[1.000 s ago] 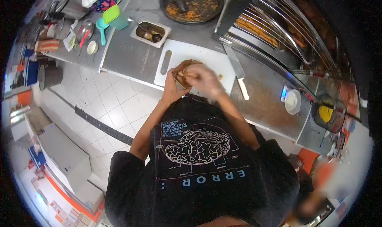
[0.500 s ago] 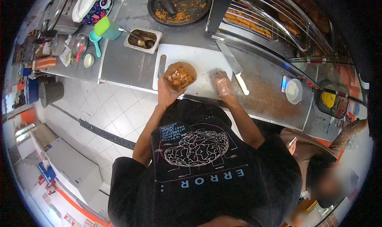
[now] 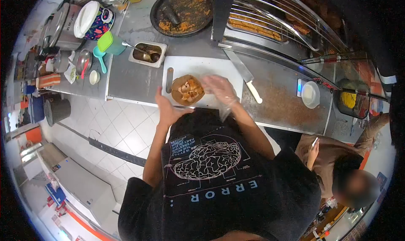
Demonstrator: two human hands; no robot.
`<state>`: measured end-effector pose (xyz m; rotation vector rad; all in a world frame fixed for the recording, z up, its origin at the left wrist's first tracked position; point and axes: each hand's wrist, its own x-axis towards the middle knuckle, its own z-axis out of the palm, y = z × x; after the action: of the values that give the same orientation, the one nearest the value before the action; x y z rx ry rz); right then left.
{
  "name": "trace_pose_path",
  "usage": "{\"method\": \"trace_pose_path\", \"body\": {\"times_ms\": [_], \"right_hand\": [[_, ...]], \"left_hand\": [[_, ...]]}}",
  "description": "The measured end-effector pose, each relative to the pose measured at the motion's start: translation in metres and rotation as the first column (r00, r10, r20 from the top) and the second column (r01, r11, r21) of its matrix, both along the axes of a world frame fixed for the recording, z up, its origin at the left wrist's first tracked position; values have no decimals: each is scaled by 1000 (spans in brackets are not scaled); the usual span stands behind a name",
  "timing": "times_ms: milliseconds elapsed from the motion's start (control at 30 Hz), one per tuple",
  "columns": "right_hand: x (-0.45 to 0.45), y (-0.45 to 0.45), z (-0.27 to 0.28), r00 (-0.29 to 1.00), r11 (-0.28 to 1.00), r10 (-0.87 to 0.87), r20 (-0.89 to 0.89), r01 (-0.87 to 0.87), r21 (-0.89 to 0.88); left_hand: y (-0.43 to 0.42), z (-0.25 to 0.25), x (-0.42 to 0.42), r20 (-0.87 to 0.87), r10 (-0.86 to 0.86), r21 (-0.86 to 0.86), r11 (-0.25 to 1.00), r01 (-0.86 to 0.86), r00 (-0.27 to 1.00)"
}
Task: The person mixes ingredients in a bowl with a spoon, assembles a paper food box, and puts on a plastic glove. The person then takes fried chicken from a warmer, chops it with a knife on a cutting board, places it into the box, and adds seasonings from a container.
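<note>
A brown paper food container (image 3: 176,96) filled with chopped browned pieces of food (image 3: 190,90) stands on the white cutting board (image 3: 230,68). My left hand (image 3: 168,110) is just beside its near left side, thumb and fingers spread, holding nothing. A clear plastic glove covers my right hand (image 3: 220,90), whose outstretched fingers reach the container's right rim; whether they touch it I cannot tell. To the right of that hand, a large knife (image 3: 241,67) with a white handle lies across the board's edge and the metal counter.
A metal tray (image 3: 134,55) with a ladle in dark sauce sits behind the board. Beyond it is a stone mortar (image 3: 154,9) with a pestle. A glass-sided display case (image 3: 270,19) borders the back right. Another person (image 3: 312,156) stands at right, holding a phone.
My left hand has let go of the paper container, which now rests on the board. My gloved right hand has moved left to the container and its fingers have opened out.
</note>
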<state>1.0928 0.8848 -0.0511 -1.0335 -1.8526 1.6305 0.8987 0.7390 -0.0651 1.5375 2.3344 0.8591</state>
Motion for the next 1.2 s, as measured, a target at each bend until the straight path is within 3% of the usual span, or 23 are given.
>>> {"method": "trace_pose_path", "body": {"times_ms": [33, 67, 133, 167, 200, 233, 300, 333, 367, 400, 433, 500, 533, 600, 667, 733, 800, 867, 933, 967, 1000, 1100, 1200], "right_hand": [[7, 2, 10, 979, 919, -68, -191, -13, -393], [13, 4, 16, 921, 692, -198, -335, -110, -713], [22, 4, 12, 878, 614, -194, -437, -238, -753], [26, 3, 19, 808, 523, -301, -506, -304, -796], [28, 1, 23, 726, 432, -413, -550, -375, -820], [27, -2, 24, 725, 437, -413, -551, -373, -818], [25, -3, 20, 659, 421, -700, -275, 70, -904], [25, 2, 6, 655, 427, -702, -279, 74, -901], [23, 8, -18, 581, 339, -795, -176, 185, -922], [23, 12, -29, 492, 235, -868, -70, 282, -930], [24, 9, -27, 490, 239, -869, -74, 282, -929], [28, 2, -21, 646, 528, -742, -181, 396, -751], [34, -1, -25, 644, 530, -743, -183, 399, -748], [47, -9, -41, 942, 742, -332, -48, 230, -630], [48, -16, -4, 937, 691, -344, -58, 211, -692], [67, -17, -5, 996, 862, -85, -1, 73, -501], [86, -18, -2, 995, 851, -84, -58, 42, -524], [96, -15, 12, 990, 840, -84, -111, 11, -542], [107, -12, 39, 800, 630, -361, -479, -169, -758], [114, -13, 45, 747, 583, -403, -529, -236, -777], [114, -14, 49, 748, 584, -402, -528, -235, -777], [107, -20, 52, 611, 593, -487, -624, -294, -750], [102, -20, 50, 598, 625, -490, -635, -267, -734]], "left_hand": [[0, 21, 5, 29, 67, 82, 994, -70, 997], [6, 28, 8, 28, 67, 84, 994, -69, 997], [21, 41, 16, 218, -31, 131, 991, 2, 975], [40, 65, 33, 502, -129, 190, 981, 36, 856], [45, 70, 44, 499, -130, 192, 981, 37, 857], [49, 73, 54, 499, -172, 110, 985, 135, 849], [60, 80, 78, 504, -227, 41, 970, 240, 834], [62, 85, 91, 349, -386, 59, 918, 392, 854], [63, 87, 100, 183, -532, 47, 845, 533, 827], [66, 78, 103, 181, -535, 50, 843, 536, 825], [74, 59, 102, 132, -566, 83, 824, 560, 814], [100, 35, 102, 103, -541, 267, 823, 501, 834], [111, 35, 99, 102, -545, 271, 820, 503, 832], [129, 34, 91, 310, -596, 36, 786, 617, 741], [142, 25, 91, 401, -573, 25, 787, 616, 715], [153, 17, 92, 487, -549, 15, 783, 622, 680], [157, 14, 93, 552, -514, -118, 731, 672, 656], [157, 12, 91, 644, -502, -70, 714, 697, 578], [152, 14, 86, 729, -483, -16, 696, 718, 484], [147, 21, 81, 752, -486, 109, 758, 643, 446], [144, 25, 79, 768, -493, 226, 805, 548, 408], [137, 25, 84, 822, -473, 256, 804, 538, 316], [129, 26, 86, 856, -364, 171, 870, 463, 368]]}}
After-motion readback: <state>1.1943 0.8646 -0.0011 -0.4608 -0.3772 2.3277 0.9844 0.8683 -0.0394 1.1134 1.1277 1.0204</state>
